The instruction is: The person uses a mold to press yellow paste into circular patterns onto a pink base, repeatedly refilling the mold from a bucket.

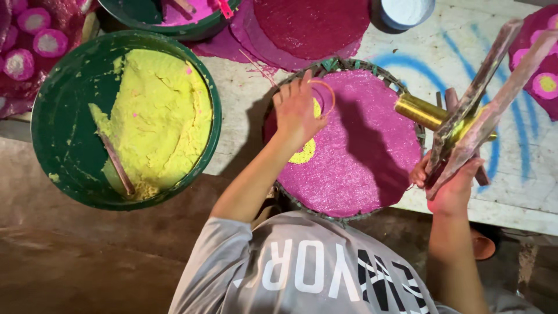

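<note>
Left hand (296, 110) pinches a thin ring (323, 96) over the yellow centre (305, 152) of the pink disc (360, 151); right hand (450, 186) grips wooden sticks (482, 110) beside it (keep the ring level, I'd say).

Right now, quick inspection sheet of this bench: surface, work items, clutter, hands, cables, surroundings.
Surface: white board with blue paint streaks.
Work items: round woven tray covered by a magenta disc with a yellow patch; thin orange ring.
Clutter: green basin of yellow paste with a stick; second green basin; more magenta discs; brass cylinder.
Hands: left hand holds the ring on the disc; right hand grips wooden slats.
Cables: nothing seen.
Surroundings: brown floor.
</note>
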